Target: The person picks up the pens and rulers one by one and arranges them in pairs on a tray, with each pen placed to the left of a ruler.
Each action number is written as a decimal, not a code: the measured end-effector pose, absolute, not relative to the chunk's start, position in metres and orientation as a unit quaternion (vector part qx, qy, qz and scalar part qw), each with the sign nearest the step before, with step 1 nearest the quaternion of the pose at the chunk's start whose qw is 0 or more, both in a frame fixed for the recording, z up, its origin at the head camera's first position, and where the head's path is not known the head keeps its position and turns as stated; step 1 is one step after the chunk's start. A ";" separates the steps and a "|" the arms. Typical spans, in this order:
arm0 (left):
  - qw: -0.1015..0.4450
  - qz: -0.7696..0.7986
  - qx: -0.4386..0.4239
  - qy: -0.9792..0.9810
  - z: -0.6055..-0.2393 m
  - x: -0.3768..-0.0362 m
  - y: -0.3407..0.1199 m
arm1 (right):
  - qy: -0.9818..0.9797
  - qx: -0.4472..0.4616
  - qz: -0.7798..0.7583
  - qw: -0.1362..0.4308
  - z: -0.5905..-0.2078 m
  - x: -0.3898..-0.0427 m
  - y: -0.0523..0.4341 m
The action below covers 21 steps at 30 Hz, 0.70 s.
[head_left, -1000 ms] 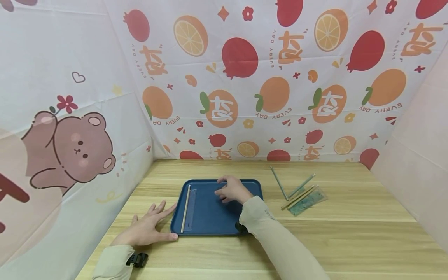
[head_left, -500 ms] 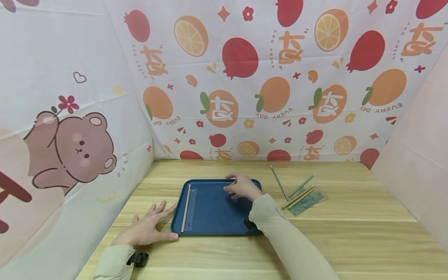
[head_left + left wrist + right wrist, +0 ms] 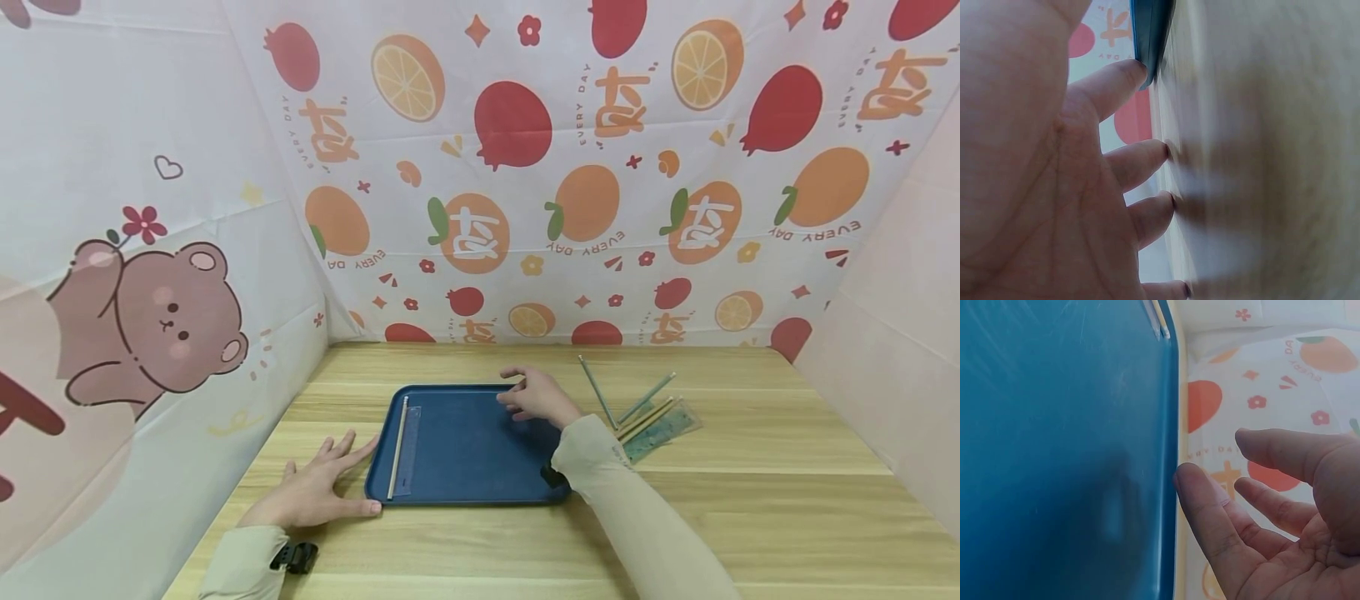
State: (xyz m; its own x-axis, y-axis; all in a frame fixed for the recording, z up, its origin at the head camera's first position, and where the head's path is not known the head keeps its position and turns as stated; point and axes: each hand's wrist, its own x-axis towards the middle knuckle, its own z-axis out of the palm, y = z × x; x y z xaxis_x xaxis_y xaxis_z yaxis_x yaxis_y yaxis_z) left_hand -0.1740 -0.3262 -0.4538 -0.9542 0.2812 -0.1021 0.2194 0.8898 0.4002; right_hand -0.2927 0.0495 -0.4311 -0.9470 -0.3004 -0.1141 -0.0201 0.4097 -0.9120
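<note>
- Head: blue rectangular tray (image 3: 468, 454) lies on the wooden counter (image 3: 787, 517), bearing a slim tan pencil (image 3: 398, 447) and clear straight ruler (image 3: 408, 454).
- Left wrist: left hand (image 3: 1066, 169), grip released, touches the tray.
- Right wrist: right hand (image 3: 1272, 528), grip released, hovers near the tray.

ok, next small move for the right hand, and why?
Probably shift the right hand rightward to the two tan pencils: it looks empty above the tray, and those lie outside it. One similar pencil and a clear ruler already lie inside, and the left hand touches the tray's left side.
</note>
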 end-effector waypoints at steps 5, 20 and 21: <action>0.079 0.198 0.129 0.968 -0.454 -0.174 -0.326 | 0.833 -0.089 -0.531 0.125 -0.429 -0.292 0.058; 0.077 0.198 0.132 0.968 -0.452 -0.175 -0.326 | 0.845 -0.085 -0.518 0.104 -0.426 -0.292 0.093; 0.078 0.198 0.132 0.968 -0.453 -0.174 -0.326 | 0.845 -0.086 -0.517 0.105 -0.426 -0.293 0.095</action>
State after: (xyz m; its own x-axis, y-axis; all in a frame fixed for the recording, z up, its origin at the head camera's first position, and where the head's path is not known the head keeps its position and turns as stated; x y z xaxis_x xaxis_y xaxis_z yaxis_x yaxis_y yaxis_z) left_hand -0.1745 -0.3259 -0.4525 -0.9532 0.2858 -0.0981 0.2243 0.8867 0.4044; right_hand -0.2927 0.0948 -0.4260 -0.9633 -0.2533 -0.0885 -0.0367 0.4511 -0.8917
